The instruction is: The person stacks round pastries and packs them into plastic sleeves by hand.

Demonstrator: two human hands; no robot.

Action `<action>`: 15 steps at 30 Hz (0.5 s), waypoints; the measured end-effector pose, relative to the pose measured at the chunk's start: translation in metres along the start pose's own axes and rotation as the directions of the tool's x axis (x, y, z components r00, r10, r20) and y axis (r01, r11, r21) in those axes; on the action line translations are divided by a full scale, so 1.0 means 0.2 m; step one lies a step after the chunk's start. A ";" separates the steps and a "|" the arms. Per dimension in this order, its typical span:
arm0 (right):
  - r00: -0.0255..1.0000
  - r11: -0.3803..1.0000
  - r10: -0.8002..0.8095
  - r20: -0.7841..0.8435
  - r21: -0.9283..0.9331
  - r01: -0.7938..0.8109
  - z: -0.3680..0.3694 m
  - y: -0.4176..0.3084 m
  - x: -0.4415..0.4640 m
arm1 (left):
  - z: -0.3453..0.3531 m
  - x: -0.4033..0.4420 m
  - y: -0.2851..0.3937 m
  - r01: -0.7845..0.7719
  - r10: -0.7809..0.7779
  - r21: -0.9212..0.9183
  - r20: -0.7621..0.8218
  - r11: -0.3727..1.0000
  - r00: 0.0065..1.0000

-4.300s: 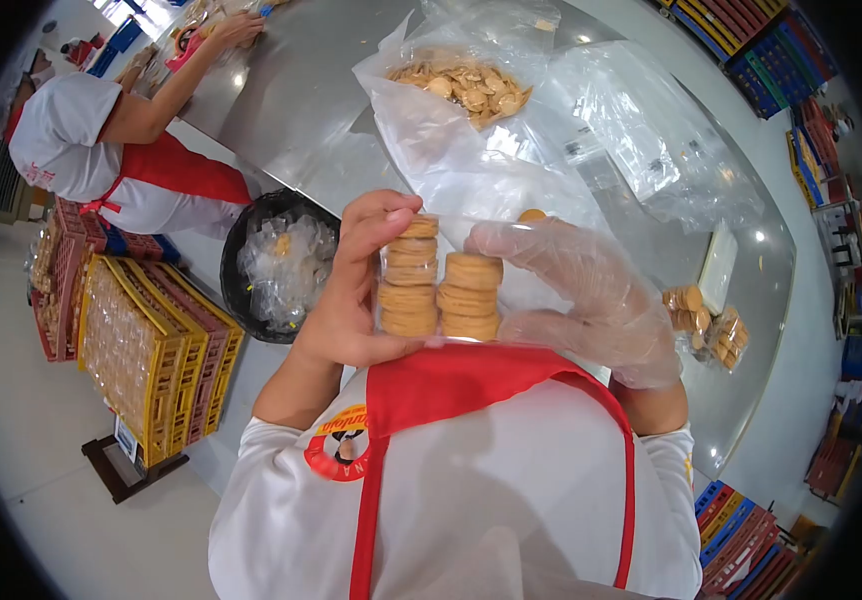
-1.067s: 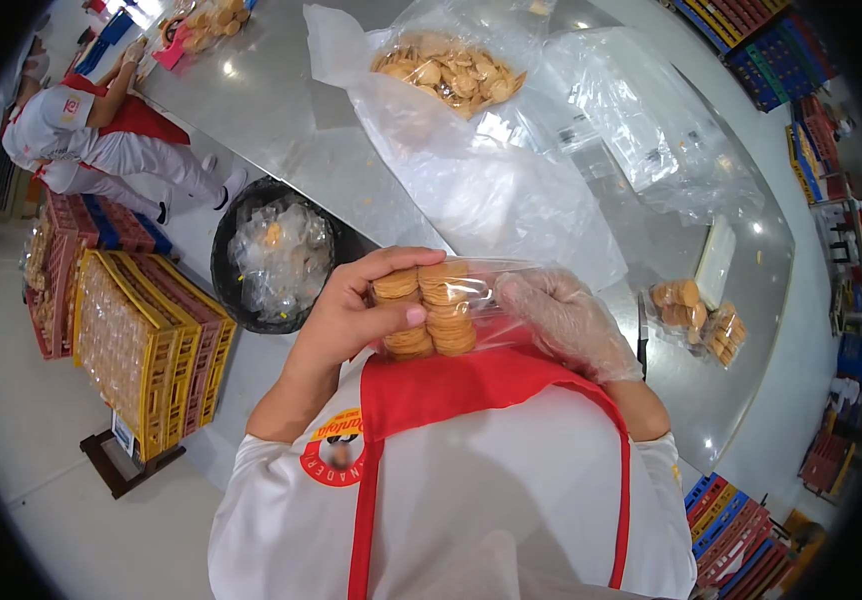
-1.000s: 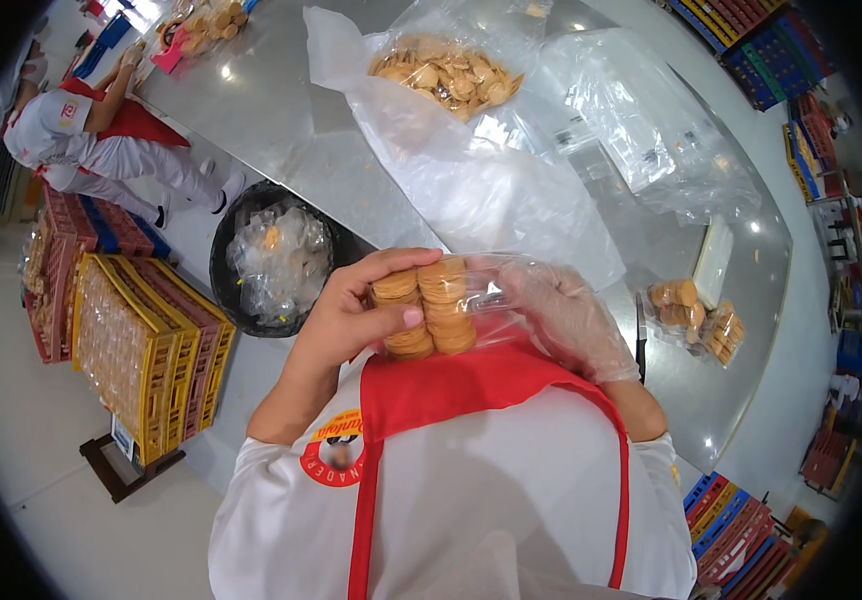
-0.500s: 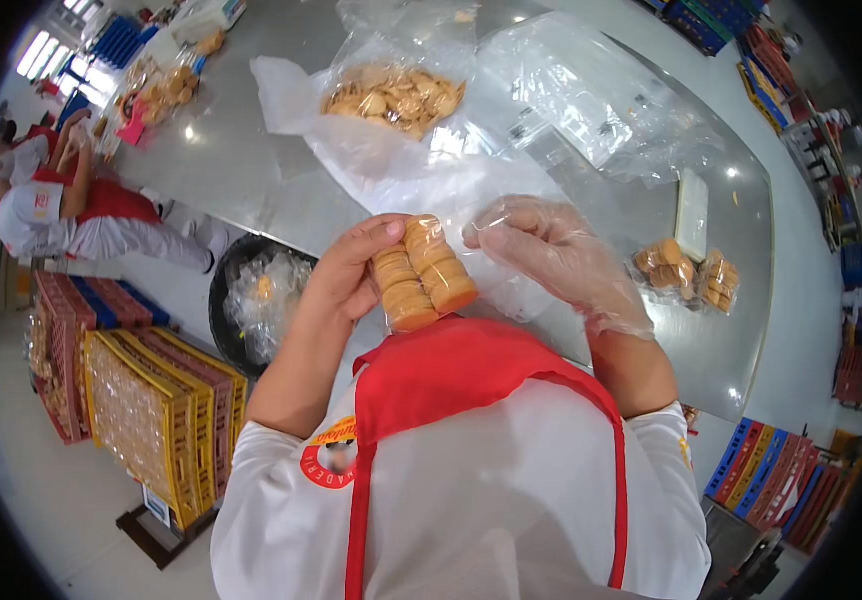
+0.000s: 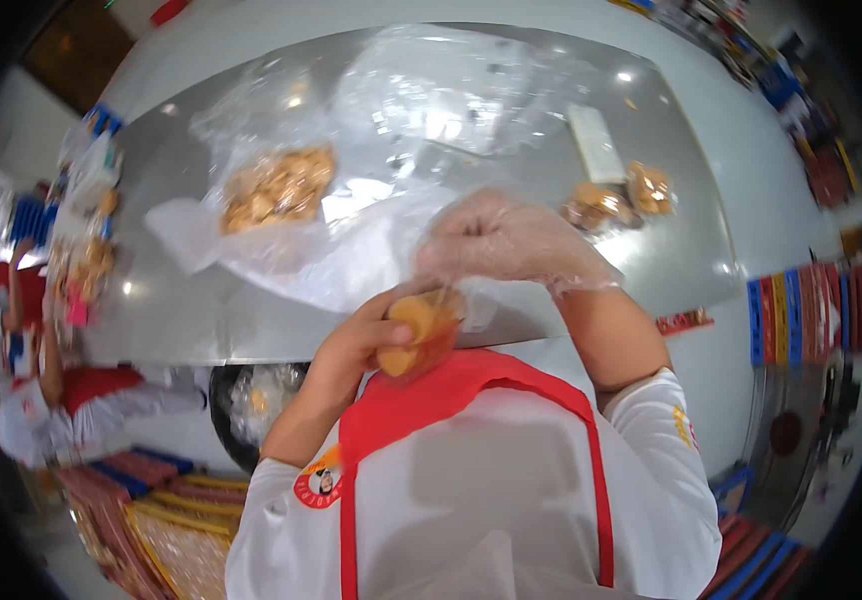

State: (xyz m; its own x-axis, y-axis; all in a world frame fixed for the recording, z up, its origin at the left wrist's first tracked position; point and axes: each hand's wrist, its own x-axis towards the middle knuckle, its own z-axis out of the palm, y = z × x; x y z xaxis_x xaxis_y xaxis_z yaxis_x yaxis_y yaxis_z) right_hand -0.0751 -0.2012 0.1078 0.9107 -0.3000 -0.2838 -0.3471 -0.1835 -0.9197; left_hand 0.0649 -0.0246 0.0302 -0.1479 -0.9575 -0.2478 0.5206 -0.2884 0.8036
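Observation:
My bare left hand [image 5: 363, 335] is wrapped round a clear bag of round cookies [image 5: 419, 330], held just above the red apron and seen from its end. Over the top of that bag is my right hand [image 5: 491, 240] in a clear glove, its fingers pinched together; what they grip is blurred. Beyond them on the metal table [image 5: 166, 310], a large open bag of loose flat cookies [image 5: 281, 190] lies on white plastic sheeting [image 5: 301, 265]. Two small filled bags [image 5: 601, 205] sit at the right beside a white block [image 5: 596, 145].
Flat clear plastic bags [image 5: 441, 85] cover the table's far middle. A black bin [image 5: 256, 400] of plastic scraps stands by the near left edge. At the left are co-workers [image 5: 101, 395] and stacked crates [image 5: 181, 540]. More crates [image 5: 811, 315] stand at the right.
The view has swung to the right. The cookie bag has tipped so its end faces the camera, and my right hand has come down to its top. Earlier my gloved hand was apart from it.

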 end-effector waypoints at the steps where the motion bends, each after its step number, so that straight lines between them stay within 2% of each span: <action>1: 0.994 0.995 -0.094 0.060 -0.022 0.095 -0.03 0.07 -0.02 | 0.04 0.00 0.01 0.085 -0.091 -0.112 -0.049 0.990 0.995; 2: 0.976 0.981 -0.181 0.125 -0.042 0.187 -0.04 0.13 -0.04 | 0.00 0.01 -0.03 0.120 -0.122 -0.136 -0.009 0.984 0.993; 5: 0.945 0.951 -0.304 0.117 0.090 0.295 0.00 0.26 -0.15 | -0.05 0.07 -0.14 0.192 -0.191 -0.199 0.024 0.961 0.981; 7: 0.962 0.961 -0.255 0.100 0.133 0.241 0.00 0.30 -0.25 | 0.09 0.10 -0.08 0.182 -0.202 -0.227 -0.065 0.957 0.977; 8: 0.966 0.963 -0.237 0.099 0.157 0.221 -0.01 0.31 -0.29 | 0.11 0.14 -0.09 0.215 -0.219 -0.202 0.000 0.956 0.976; 11: 0.959 0.965 -0.263 0.105 0.043 0.260 -0.07 0.29 -0.44 | 0.17 0.28 -0.09 0.292 -0.275 -0.087 0.169 0.953 0.947; 15: 0.934 0.935 -0.347 -0.082 -0.103 0.339 -0.14 0.39 -0.67 | 0.23 0.51 -0.13 0.304 -0.329 0.127 0.429 0.944 0.841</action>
State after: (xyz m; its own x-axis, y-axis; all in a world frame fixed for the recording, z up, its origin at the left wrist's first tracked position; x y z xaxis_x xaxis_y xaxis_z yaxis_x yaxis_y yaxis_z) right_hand -0.2314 -0.2020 0.0819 0.9531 -0.2929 0.0763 -0.0394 -0.3698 -0.9283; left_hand -0.0019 -0.1156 0.0081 -0.6565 -0.7149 -0.2409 0.3393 -0.5650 0.7521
